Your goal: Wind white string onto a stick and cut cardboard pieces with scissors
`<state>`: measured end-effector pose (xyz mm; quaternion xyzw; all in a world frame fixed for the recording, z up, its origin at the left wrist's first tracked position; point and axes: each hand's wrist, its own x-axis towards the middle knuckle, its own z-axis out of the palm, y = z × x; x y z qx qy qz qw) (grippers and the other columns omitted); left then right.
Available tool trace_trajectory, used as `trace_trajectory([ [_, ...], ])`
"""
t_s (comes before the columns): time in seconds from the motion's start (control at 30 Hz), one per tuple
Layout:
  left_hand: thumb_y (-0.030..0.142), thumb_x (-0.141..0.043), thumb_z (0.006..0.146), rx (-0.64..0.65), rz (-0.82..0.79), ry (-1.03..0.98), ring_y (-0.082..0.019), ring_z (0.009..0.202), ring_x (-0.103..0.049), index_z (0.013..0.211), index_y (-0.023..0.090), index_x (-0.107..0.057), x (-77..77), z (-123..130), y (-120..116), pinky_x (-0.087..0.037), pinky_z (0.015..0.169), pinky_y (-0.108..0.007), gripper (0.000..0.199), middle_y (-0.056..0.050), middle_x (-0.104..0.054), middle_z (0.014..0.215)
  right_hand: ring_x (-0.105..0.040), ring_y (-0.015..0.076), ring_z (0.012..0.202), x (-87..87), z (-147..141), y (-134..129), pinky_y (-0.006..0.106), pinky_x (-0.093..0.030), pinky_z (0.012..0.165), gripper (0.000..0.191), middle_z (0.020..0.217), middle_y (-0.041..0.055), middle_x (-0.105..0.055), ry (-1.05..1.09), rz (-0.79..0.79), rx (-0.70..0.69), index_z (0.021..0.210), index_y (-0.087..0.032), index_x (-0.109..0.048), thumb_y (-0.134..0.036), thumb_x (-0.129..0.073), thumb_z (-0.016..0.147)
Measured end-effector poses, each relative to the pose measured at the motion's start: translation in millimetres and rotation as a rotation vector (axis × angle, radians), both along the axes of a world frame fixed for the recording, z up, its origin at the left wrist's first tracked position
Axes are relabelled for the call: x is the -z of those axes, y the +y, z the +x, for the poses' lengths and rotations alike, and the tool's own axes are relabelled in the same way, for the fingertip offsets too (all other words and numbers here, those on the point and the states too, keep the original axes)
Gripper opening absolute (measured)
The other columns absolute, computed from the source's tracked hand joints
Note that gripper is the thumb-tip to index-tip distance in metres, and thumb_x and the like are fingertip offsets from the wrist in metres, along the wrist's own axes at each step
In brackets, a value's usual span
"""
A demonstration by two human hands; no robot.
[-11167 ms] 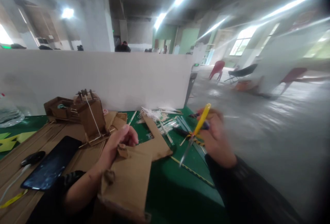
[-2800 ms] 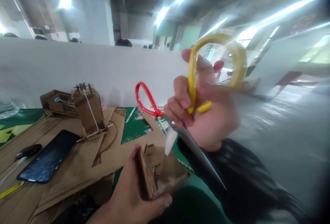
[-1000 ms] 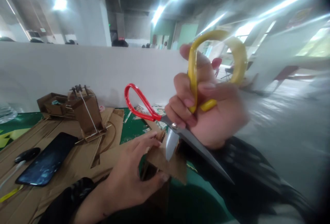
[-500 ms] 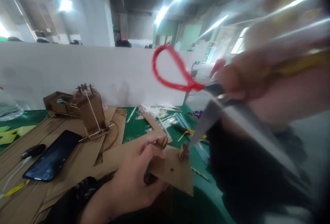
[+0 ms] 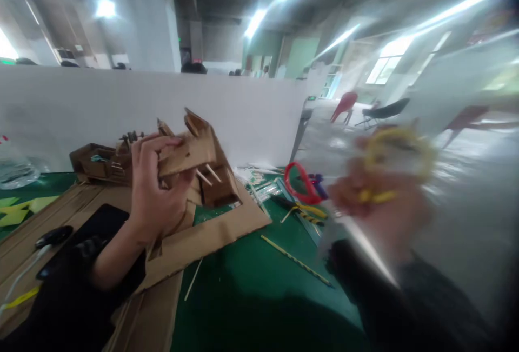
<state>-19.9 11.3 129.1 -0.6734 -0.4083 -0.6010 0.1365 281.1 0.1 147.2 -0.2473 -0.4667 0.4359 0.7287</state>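
Observation:
Raised over the left of the table, my left hand is closed round a folded cardboard model. Two pale sticks poke out beneath its top flap, which has a small hole in it. My right hand, at the right and smeared by motion, grips a pair of scissors with a red handle loop to the left and a blade slanting down to the right. A blurred yellow ring also shows at this hand; its kind is unclear. Under the model lies a flat, angled cardboard strip.
A black phone and a cable lie on cardboard sheets at left. Another cardboard construction stands behind them. Yellow-and-black pliers, a twisted pencil and several thin sticks lie on the green table. A white partition rises behind.
My left hand has lifted and moved left with the cardboard model, turning it. My right hand has come down with the scissors, away from the camera. The angled strip and pencil show more fully.

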Motion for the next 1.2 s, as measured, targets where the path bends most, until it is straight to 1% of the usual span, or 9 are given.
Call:
trace_trajectory([
  [0.03, 0.023, -0.067, 0.078, -0.044, 0.022, 0.009, -0.027, 0.119, -0.044, 0.114, 0.02, -0.051, 6.2, -2.7, 15.5, -0.038, 0.105, -0.044, 0.04, -0.01, -0.047, 0.117, -0.026, 0.005, 0.03, 14.2, -5.6, 3.0, 0.018, -0.029, 0.027, 0.026, 0.06, -0.0077, -0.043, 0.038, -0.017, -0.017, 0.105, -0.022, -0.06, -0.017, -0.045, 0.085],
  [0.17, 0.026, -0.071, 0.074, -0.115, -0.027, 0.063, -0.031, 0.128, -0.037, 0.117, 0.018, -0.051, 45.1, -4.6, 71.2, -0.036, 0.107, -0.047, 0.048, -0.014, -0.042, 0.124, -0.024, 0.0029, 0.03, 70.0, -29.7, 24.4, 0.016, -0.026, 0.028, 0.027, 0.062, -0.0089, -0.044, 0.052, -0.111, -0.122, 0.11, -0.022, -0.057, -0.019, -0.049, 0.084],
  [0.3, 0.025, -0.068, 0.078, -0.058, -0.189, 0.066, -0.029, 0.133, -0.035, 0.119, 0.023, -0.05, 81.5, -3.1, 109.2, -0.035, 0.109, -0.046, 0.045, -0.013, -0.042, 0.13, -0.025, 0.0024, 0.029, 98.4, -37.7, 41.1, 0.016, -0.026, 0.029, 0.032, 0.06, -0.0101, -0.046, 0.027, -0.11, -0.087, 0.115, -0.023, -0.054, -0.019, -0.053, 0.083],
  [0.43, 0.025, -0.061, 0.084, -0.053, -0.214, 0.013, -0.026, 0.138, -0.031, 0.126, 0.023, -0.047, 97.0, -3.1, 131.9, -0.03, 0.113, -0.043, 0.045, -0.013, -0.037, 0.139, -0.026, 0.0029, 0.03, 111.0, -36.6, 42.9, 0.015, -0.026, 0.03, 0.03, 0.056, -0.0105, -0.044, -0.003, -0.127, -0.072, 0.114, -0.021, -0.054, -0.02, -0.053, 0.085],
  [0.63, 0.019, -0.058, 0.083, -0.025, -0.289, 0.002, -0.027, 0.143, -0.023, 0.143, 0.023, -0.03, 106.1, -2.2, 150.1, -0.025, 0.116, -0.045, 0.067, -0.013, -0.029, 0.151, -0.026, 0.0047, 0.029, 132.9, -39.9, 45.3, 0.015, -0.025, 0.03, 0.01, 0.041, -0.0123, -0.037, -0.048, -0.184, -0.099, 0.095, -0.02, -0.055, -0.023, -0.053, 0.085],
  [0.73, 0.016, -0.056, 0.082, -0.031, -0.351, -0.017, -0.028, 0.139, -0.031, 0.146, 0.02, -0.025, 119.0, -3.7, 155.1, -0.029, 0.115, -0.046, 0.071, -0.014, -0.033, 0.15, -0.024, 0.0041, 0.027, 136.3, -40.7, 50.0, 0.015, -0.025, 0.028, 0.016, 0.044, -0.013, -0.039, -0.046, -0.206, -0.099, 0.097, -0.021, -0.054, -0.023, -0.054, 0.082],
  [0.83, 0.017, -0.054, 0.083, -0.052, -0.426, -0.046, -0.03, 0.132, -0.043, 0.143, 0.017, -0.03, 133.6, -7.6, 157.9, -0.036, 0.11, -0.048, 0.065, -0.017, -0.043, 0.143, -0.023, 0.0026, 0.026, 136.0, -40.8, 54.4, 0.015, -0.026, 0.026, 0.028, 0.054, -0.0124, -0.047, -0.04, -0.239, -0.093, 0.107, -0.023, -0.051, -0.023, -0.055, 0.079],
  [0.97, 0.024, -0.055, 0.085, -0.085, -0.514, -0.077, -0.029, 0.115, -0.058, 0.14, 0.016, -0.032, 145.8, -11.6, 159.2, -0.046, 0.099, -0.048, 0.061, -0.018, -0.05, 0.135, -0.025, 0.0021, 0.026, 139.7, -39.6, 59.9, 0.015, -0.028, 0.026, 0.031, 0.056, -0.0118, -0.048, -0.055, -0.302, -0.095, 0.112, -0.023, -0.051, -0.025, -0.054, 0.081],
  [1.2, 0.028, -0.061, 0.081, -0.128, -0.602, -0.046, -0.027, 0.11, -0.059, 0.13, 0.018, -0.038, 157.1, -4.1, 153.5, -0.048, 0.095, -0.044, 0.055, -0.014, -0.054, 0.125, -0.03, 0.0027, 0.03, 147.8, -35.4, 65.5, 0.019, -0.039, 0.036, 0.033, 0.065, -0.0084, -0.057, -0.154, -0.362, -0.153, 0.12, -0.025, -0.047, -0.032, -0.05, 0.088],
])
